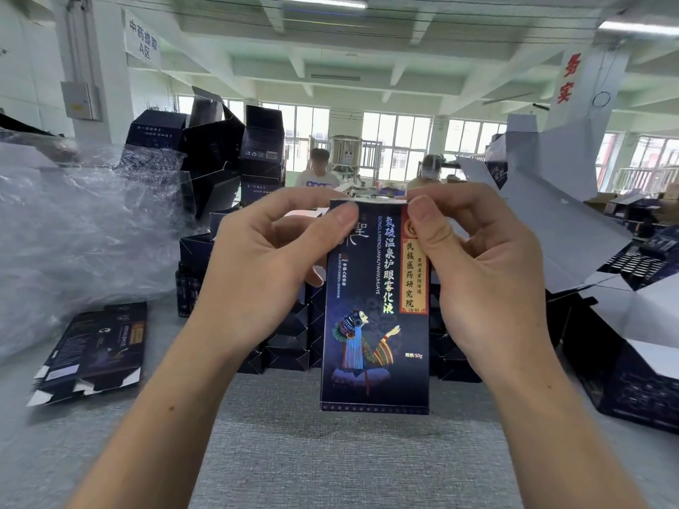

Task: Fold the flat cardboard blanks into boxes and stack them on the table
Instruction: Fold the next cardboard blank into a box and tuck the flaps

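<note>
Left hand (264, 262) and right hand (477, 273) pinching the box (374, 325) by its top corners; long axis upright, squarely between, equally near both, above the counter (330, 464).

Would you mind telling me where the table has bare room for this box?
Bare grey table lies nearest you, between the flat blanks at left and the cartons at right. Behind the held box, folded boxes crowd it.

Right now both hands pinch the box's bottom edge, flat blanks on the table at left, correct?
No: head view shows left hand and right hand pinching the box at its top edge, not bottom. Flat blanks lie on the table at left.
</note>
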